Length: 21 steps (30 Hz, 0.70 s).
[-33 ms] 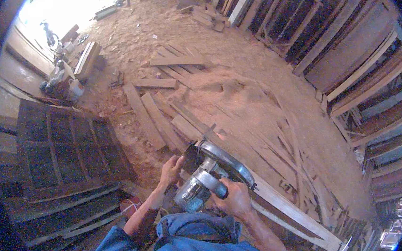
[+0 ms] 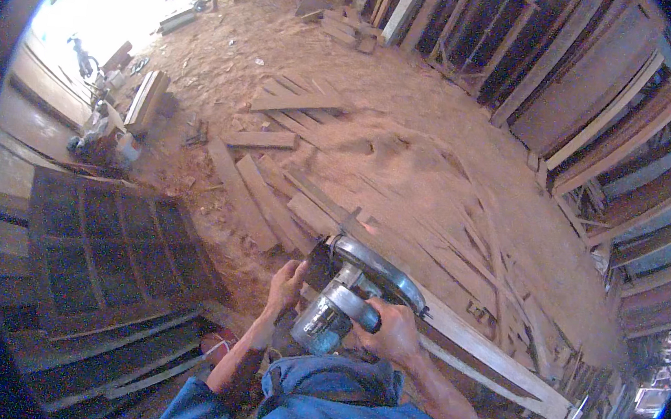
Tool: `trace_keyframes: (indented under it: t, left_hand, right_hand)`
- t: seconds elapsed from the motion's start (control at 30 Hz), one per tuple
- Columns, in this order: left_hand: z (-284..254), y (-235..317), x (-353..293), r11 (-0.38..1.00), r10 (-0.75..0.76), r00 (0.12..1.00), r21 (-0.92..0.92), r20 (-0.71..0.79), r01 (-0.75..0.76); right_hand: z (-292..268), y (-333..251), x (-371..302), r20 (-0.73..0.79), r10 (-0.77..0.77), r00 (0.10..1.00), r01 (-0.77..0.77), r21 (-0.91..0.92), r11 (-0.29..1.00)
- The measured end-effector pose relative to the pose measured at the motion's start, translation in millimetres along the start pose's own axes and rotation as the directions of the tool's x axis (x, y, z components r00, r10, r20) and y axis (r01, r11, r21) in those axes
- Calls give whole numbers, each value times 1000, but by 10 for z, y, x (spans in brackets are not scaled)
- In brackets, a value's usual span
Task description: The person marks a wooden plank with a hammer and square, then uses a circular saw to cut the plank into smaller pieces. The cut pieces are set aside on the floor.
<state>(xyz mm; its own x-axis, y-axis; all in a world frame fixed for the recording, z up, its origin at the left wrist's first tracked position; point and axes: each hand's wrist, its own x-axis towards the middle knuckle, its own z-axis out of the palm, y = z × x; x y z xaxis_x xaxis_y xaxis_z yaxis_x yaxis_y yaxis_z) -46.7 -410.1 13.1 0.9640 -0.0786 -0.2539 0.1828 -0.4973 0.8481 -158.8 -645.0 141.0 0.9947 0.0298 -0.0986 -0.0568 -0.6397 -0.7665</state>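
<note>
Near centre, right hand (image 2: 393, 332) grips handle of circular saw (image 2: 352, 293); left hand (image 2: 286, 283) closed on its front edge. Saw sits on long plank (image 2: 489, 355), near end; most of plank's length looks uncut w/ sawdust around.

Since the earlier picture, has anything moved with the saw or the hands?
Nothing has visibly changed. The right hand still grips the handle of the circular saw, the left hand still rests beside its front, and the saw sits on the long plank as before. The loose boards on the sawdust floor lie the same.
</note>
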Motion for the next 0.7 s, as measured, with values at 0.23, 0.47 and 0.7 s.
trace_keyframes:
  t: [0.23, 0.47, 0.7]
  left_hand:
    - [-16, -20, 29, 1000, 14, 1000, 12, 19, -14]
    - [31, -127, -33, 996, -57, 995, 75, 77, 51]
    - [9, -57, -87, 998, -34, 999, 50, 19, 33]
  right_hand:
    - [-30, -39, -11, -12, 38, 999, -38, -80, 996]
    - [142, 97, -75, -49, -45, 998, 41, -81, 996]
    - [126, 97, -112, -67, -67, 996, 62, -72, 995]
